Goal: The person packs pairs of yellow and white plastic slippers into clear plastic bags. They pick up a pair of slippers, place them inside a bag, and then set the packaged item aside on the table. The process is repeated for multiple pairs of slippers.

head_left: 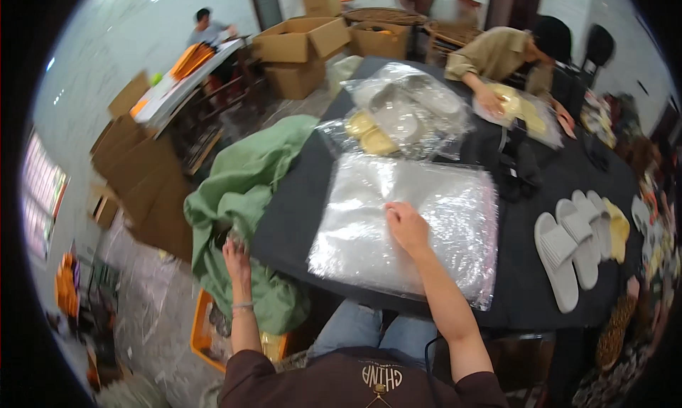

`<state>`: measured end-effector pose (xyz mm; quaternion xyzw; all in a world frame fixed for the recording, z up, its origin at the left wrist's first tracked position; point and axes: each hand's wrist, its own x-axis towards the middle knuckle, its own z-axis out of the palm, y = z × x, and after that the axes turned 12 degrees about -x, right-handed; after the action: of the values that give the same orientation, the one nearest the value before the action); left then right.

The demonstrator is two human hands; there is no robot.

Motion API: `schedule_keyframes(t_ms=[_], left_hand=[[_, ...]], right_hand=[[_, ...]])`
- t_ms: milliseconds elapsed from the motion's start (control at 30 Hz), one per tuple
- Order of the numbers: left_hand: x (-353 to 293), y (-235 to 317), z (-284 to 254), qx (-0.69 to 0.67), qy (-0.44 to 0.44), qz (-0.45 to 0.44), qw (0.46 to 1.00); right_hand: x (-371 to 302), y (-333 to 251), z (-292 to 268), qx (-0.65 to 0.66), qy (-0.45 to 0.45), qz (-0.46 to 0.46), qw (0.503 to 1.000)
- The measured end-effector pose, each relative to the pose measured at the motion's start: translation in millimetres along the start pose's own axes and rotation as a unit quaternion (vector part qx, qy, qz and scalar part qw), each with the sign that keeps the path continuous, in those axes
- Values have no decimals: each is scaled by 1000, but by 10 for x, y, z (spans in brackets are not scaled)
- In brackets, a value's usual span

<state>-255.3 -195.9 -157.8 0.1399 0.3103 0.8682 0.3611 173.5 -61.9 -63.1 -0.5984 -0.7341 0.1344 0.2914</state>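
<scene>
The flat stack of clear plastic bags [455, 230] lies on the near part of the black table [291, 212], directly in front of the person. The right hand [408, 227] rests on top of the stack, fingers curled and narrow; whether they pinch the film cannot be told. The left hand [237, 255] is off the table edge, beside the green cloth [245, 166] and above the orange crate [198, 330]. Its fingers are bent—whether they hold anything cannot be told.

Beyond the stack, bagged slippers [405, 124], light and yellow, lie in clear plastic: these appear done. Loose light slippers [558, 262] lie at the right, with loose yellow slippers [616, 230] beside them; these are outside any bag and appear left over. Across the table, a co-worker [497, 52] has both hands at another clear bag [529, 116] with yellow contents.
</scene>
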Motion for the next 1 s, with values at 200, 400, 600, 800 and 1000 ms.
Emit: schedule_keyframes(t_ms=[200, 400, 600, 800, 1000], left_hand=[[-169, 725, 186, -35, -86, 79, 993], [-321, 1321, 425, 2, -50, 107, 993], [-456, 1783, 1005, -27, -35, 225, 973], [-440, 1789, 2173, -110, -191, 250, 943], [-1269, 591, 3238, -68, -263, 299, 915]], right_hand=[[-9, 33, 0, -23, 8, -15, 1000], [-18, -60, -37, -22, -15, -19, 999], [-35, -69, -36, -21, -7, -21, 1000], [4, -91, -63, -2, -22, 6, 1000], [149, -53, -187, 392, -167, 148, 892]])
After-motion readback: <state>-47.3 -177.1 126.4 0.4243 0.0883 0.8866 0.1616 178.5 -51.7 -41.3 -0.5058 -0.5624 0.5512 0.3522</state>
